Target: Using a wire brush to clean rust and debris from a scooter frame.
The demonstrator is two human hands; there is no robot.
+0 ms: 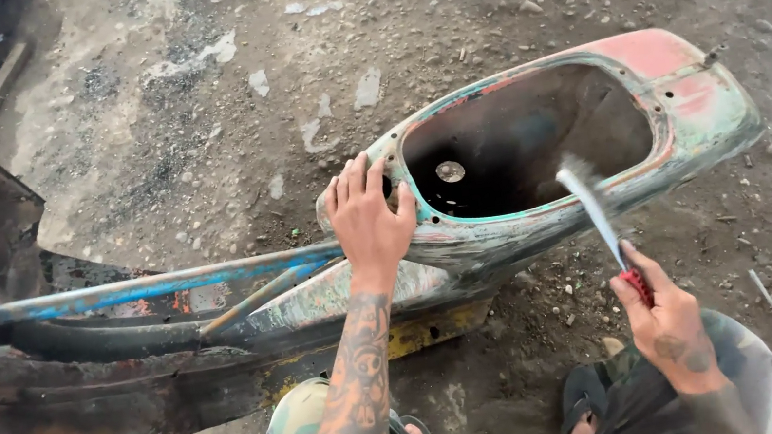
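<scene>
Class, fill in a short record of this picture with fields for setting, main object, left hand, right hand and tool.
Setting: dirt ground strewn with small stones
Main object: old scooter body shell, paint worn to red, green and bare metal, lying on its side
Left hand: pressed flat on the shell's rim
Right hand: gripping a red-handled brush
Tool: brush, blurred bristle end at the shell's opening
</scene>
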